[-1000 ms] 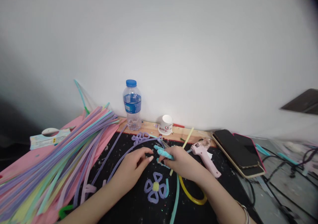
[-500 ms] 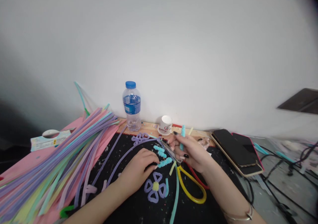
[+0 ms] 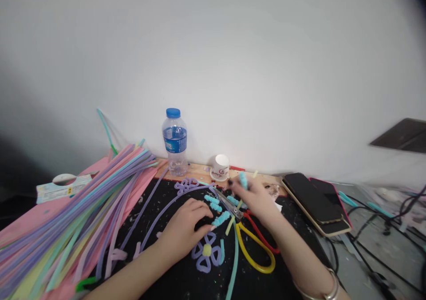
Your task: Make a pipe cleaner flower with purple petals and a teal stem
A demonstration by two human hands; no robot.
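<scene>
My left hand (image 3: 188, 223) rests on the black work surface, its fingers curved and apart. Its thumb tip is at the near end of a light-blue coiled pipe cleaner (image 3: 221, 219); whether they touch I cannot tell. Just beyond lies another blue coil (image 3: 213, 201). My right hand (image 3: 253, 197), somewhat blurred, is raised over the scissors, closed on a third blue coiled piece (image 3: 243, 180) that sticks up from its fingers. Beneath it lie scissors (image 3: 236, 211) with a yellow and a red handle. A purple pipe-cleaner flower (image 3: 203, 262) with a yellow centre lies near my left hand.
Many pastel pipe cleaners (image 3: 86, 209) lie on pink paper at the left. A water bottle (image 3: 175, 142) and a paper cup (image 3: 220, 167) stand by the wall. Phones (image 3: 311, 198) and black cables (image 3: 376, 258) are at the right. A mint-green stem (image 3: 233, 264) runs toward me.
My right hand has lifted off the scissors slightly, with the blue coil still in its fingers, uncovering the pivot and another blue piece. My left hand stays nearly in place.
</scene>
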